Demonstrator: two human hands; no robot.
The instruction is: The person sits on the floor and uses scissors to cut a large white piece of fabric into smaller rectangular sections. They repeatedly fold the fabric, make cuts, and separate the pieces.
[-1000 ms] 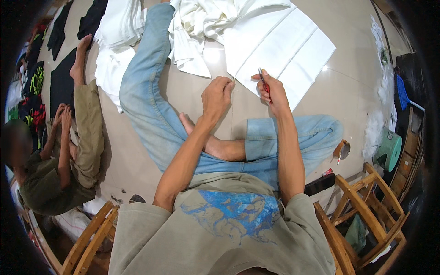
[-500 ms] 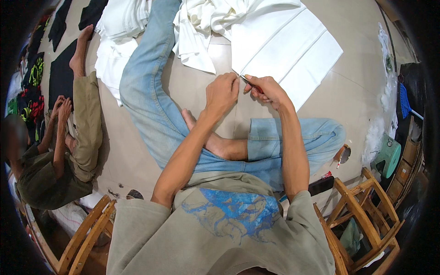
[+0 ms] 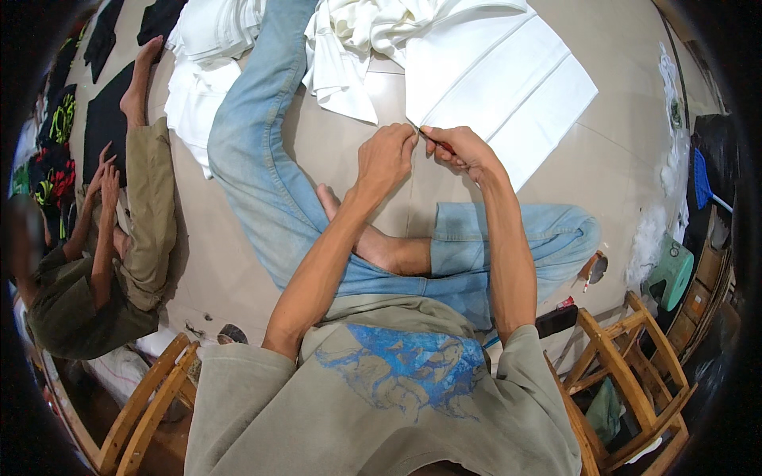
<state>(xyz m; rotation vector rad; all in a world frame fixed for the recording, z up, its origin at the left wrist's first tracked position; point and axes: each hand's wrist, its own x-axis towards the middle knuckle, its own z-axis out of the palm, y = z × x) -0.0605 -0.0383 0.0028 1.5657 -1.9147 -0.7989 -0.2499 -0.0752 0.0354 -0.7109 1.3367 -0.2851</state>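
Note:
A flat white cloth panel with long seams lies on the floor ahead of me. At its near corner my left hand is closed in a pinch on the cloth's edge. Close beside it, my right hand grips small red-handled thread snips, their tip at that same corner. Fingers cover most of the snips, so whether the blades are apart is hidden. Crumpled white cloth adjoins the panel's far left side.
My jeans-clad leg stretches forward between the cloth and a stack of white cloth. At left a co-worker sits beside black cloth. Wooden stools stand near right; a green plastic stool lies beyond.
The snips have turned slightly in my right hand, showing less of the handle. The view has shifted a little. The co-worker's hands have lifted from the black cloth.

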